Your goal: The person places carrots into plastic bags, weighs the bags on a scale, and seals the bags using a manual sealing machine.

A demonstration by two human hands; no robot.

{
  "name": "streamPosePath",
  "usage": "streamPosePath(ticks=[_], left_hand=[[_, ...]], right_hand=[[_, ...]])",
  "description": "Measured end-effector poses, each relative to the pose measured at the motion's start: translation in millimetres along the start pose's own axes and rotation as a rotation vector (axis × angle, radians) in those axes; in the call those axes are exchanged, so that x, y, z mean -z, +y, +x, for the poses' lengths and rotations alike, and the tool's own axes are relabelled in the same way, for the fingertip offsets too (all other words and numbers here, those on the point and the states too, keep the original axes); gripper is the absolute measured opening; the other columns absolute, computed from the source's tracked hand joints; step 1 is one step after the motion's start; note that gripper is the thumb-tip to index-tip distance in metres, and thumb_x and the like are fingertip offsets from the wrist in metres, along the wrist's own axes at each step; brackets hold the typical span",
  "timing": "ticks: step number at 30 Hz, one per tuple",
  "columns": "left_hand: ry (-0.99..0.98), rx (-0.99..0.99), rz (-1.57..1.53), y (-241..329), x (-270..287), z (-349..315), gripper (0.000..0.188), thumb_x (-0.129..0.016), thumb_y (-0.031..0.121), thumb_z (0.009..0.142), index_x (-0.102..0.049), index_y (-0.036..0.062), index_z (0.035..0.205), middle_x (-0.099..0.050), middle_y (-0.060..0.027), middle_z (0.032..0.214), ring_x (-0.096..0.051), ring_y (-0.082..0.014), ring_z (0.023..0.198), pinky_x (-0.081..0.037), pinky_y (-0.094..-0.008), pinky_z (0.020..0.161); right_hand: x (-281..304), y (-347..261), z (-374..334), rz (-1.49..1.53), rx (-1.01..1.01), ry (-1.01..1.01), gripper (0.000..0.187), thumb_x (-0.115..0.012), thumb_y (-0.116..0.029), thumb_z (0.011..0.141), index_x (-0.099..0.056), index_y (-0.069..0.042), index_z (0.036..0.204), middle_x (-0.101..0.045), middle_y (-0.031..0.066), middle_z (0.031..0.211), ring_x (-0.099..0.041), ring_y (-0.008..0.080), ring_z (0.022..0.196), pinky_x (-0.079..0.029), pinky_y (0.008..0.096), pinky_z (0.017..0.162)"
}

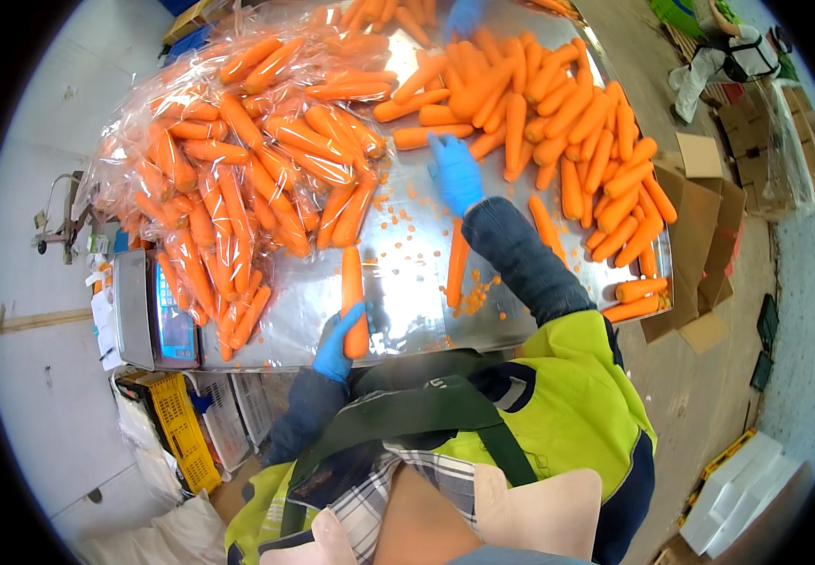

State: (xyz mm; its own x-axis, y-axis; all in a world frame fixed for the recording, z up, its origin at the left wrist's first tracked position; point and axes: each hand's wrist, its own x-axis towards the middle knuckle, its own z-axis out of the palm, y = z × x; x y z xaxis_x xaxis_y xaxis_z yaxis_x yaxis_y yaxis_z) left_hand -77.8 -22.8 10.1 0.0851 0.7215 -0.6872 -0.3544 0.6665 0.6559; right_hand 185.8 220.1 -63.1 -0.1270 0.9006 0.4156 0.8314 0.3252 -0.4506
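Observation:
My left hand (335, 347), in a blue glove, is closed round a carrot (354, 287) at the table's near edge; the carrot points away from me. Further off, my gloved right hand (456, 177) reaches over the metal table (407, 273) with its fingers stretched out. Its fingertips are at a carrot (431, 136) lying crosswise at the edge of a loose heap of carrots (558, 104); whether they touch it is unclear. A single carrot (457, 264) rests below my right forearm. On the left lie carrots in clear plastic bags (266, 160).
Another person's blue-gloved hand (465, 17) is at the far side of the heap. Small carrot bits (473, 297) litter the metal. A scale with a lit display (177, 315) stands at the left edge. Cardboard boxes (699, 217) are at the right, yellow crates (177, 424) lower left.

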Motion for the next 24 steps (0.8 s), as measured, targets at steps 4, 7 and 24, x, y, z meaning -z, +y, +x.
streamPosePath(ticks=[4, 7, 24], left_hand=[[0.053, 0.014, -0.061, -14, 8, -7, 0.045, -0.067, 0.029, 0.087, -0.055, -0.0017, 0.117, -0.062, -0.0070, 0.092, -0.060, -0.0164, 0.078, -0.051, -0.0289, 0.070], [0.089, 0.015, -0.107, -27, 21, -8, 0.044, -0.068, 0.027, 0.087, -0.054, -0.0021, 0.116, -0.062, -0.0071, 0.090, -0.060, -0.0169, 0.076, -0.051, -0.0293, 0.069], [0.016, -0.077, -0.223, -43, 44, -30, 0.042, -0.067, 0.026, 0.087, -0.056, -0.0019, 0.116, -0.061, -0.0054, 0.089, -0.058, -0.0133, 0.073, -0.048, -0.0252, 0.064]], right_hand=[[-31, 16, 65, -0.177, 0.090, 0.056, 0.055, -0.053, 0.000, 0.079, -0.046, -0.003, 0.134, -0.051, 0.0198, 0.123, -0.053, 0.0342, 0.108, -0.047, 0.0402, 0.090], [-40, 20, 100, -0.447, 0.019, -0.255, 0.051, -0.051, -0.004, 0.082, -0.049, -0.007, 0.133, -0.061, 0.0169, 0.109, -0.059, 0.0344, 0.098, -0.051, 0.0405, 0.081], [53, 33, -20, -0.537, 0.318, -0.766, 0.032, -0.063, -0.015, 0.082, -0.063, -0.005, 0.112, -0.061, 0.0179, 0.105, -0.062, 0.0361, 0.093, -0.051, 0.0437, 0.079]])
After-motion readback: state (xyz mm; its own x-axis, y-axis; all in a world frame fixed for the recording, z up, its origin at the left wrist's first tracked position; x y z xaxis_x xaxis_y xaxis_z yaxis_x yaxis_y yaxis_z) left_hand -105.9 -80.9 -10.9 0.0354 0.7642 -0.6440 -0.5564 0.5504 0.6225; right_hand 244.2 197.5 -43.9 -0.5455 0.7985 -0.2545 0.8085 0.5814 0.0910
